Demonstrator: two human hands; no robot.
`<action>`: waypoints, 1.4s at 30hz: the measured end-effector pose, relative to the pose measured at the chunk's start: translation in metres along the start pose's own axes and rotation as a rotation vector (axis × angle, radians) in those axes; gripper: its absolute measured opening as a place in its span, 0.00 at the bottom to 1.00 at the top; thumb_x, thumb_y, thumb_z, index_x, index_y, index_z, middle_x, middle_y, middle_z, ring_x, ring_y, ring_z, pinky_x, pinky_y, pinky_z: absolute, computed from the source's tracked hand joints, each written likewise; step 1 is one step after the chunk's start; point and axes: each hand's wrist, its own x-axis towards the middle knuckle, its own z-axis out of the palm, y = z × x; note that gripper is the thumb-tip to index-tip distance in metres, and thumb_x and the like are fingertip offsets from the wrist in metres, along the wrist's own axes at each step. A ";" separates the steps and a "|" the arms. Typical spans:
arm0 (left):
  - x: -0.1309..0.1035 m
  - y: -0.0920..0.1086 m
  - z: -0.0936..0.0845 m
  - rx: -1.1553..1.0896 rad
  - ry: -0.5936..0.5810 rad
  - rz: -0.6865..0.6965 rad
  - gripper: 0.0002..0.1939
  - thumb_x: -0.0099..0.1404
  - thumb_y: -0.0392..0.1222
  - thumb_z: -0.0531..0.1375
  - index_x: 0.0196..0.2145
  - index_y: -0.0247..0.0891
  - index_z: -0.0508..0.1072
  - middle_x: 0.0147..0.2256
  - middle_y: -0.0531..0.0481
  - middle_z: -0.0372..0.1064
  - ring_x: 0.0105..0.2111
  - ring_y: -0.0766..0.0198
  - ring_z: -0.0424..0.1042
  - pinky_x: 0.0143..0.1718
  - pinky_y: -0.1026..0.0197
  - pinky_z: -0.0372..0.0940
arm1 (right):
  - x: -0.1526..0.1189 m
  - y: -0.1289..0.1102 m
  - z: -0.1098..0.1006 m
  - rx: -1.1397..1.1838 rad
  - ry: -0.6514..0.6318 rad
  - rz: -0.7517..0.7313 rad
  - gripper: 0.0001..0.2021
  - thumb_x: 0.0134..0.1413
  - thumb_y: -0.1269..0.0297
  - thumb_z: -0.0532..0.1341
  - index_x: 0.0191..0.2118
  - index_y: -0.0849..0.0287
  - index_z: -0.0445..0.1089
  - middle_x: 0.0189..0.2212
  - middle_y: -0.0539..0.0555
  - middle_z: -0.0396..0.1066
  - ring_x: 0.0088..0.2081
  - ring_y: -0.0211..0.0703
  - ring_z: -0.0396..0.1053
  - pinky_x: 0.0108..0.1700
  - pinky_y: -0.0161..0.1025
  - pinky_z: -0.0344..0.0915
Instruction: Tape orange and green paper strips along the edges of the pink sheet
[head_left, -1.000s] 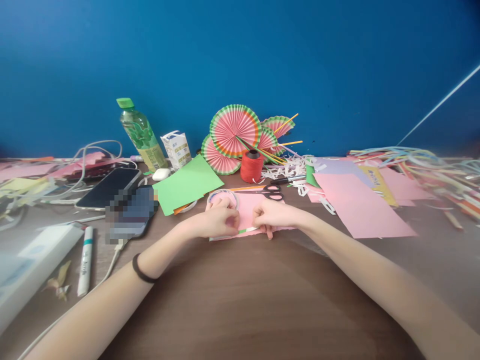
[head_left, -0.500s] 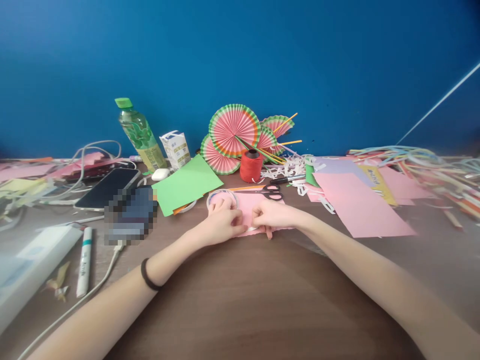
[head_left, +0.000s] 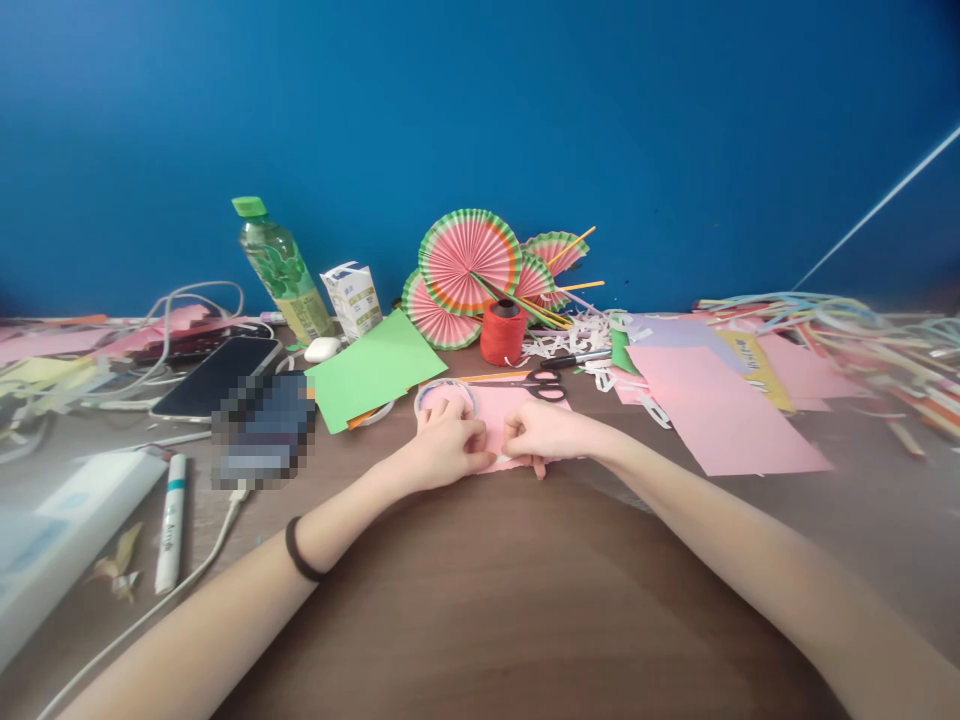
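A small sheet of pink paper (head_left: 493, 408) lies flat on the table under both hands. My left hand (head_left: 450, 445) rests on its left part, fingers curled and thumb at the near edge. Partly beneath those fingers is a roll of clear tape (head_left: 421, 400). My right hand (head_left: 544, 432) is closed in a pinch over the paper's near edge, close to the left thumb. A small whitish bit (head_left: 507, 462) shows between the two hands; the fingertips hide most of it. Just beyond the paper lie black-handled scissors (head_left: 547, 386).
Behind the scissors stand a red thread spool (head_left: 502, 335) and several pleated paper fans (head_left: 469, 255). Green paper (head_left: 375, 370), a bottle (head_left: 281, 270), a carton (head_left: 352, 300) and phones (head_left: 217, 378) are at left. Pink sheets (head_left: 720, 410) and paper strips (head_left: 862, 330) lie right.
Both hands keep almost the same place and pose on the pink paper. The view has shifted very slightly.
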 end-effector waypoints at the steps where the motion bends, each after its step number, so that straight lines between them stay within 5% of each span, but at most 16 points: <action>1: 0.000 0.000 0.000 0.001 0.000 -0.002 0.14 0.54 0.52 0.55 0.23 0.38 0.65 0.32 0.51 0.49 0.42 0.55 0.53 0.48 0.46 0.45 | -0.001 -0.001 0.000 0.000 -0.001 0.001 0.02 0.37 0.68 0.54 0.21 0.61 0.61 0.15 0.48 0.65 0.17 0.35 0.67 0.15 0.26 0.52; 12: 0.000 0.002 -0.002 0.009 -0.017 -0.003 0.13 0.54 0.51 0.55 0.23 0.38 0.66 0.32 0.51 0.49 0.41 0.55 0.53 0.48 0.46 0.46 | -0.008 -0.006 -0.004 0.051 -0.021 -0.015 0.02 0.40 0.70 0.54 0.21 0.61 0.60 0.18 0.48 0.68 0.18 0.36 0.69 0.17 0.27 0.58; 23: 0.000 0.001 -0.002 0.016 -0.023 -0.001 0.13 0.55 0.52 0.54 0.24 0.38 0.65 0.31 0.52 0.49 0.41 0.56 0.53 0.47 0.47 0.46 | -0.008 -0.005 -0.010 0.150 -0.184 -0.088 0.06 0.49 0.65 0.54 0.28 0.59 0.55 0.18 0.48 0.69 0.18 0.33 0.67 0.20 0.28 0.61; 42: 0.000 0.002 -0.003 -0.005 -0.022 -0.017 0.13 0.54 0.52 0.54 0.23 0.38 0.66 0.34 0.51 0.50 0.43 0.55 0.53 0.47 0.48 0.46 | 0.000 0.009 -0.012 -0.208 0.037 -0.166 0.07 0.42 0.62 0.55 0.24 0.60 0.66 0.18 0.45 0.62 0.19 0.30 0.54 0.20 0.30 0.47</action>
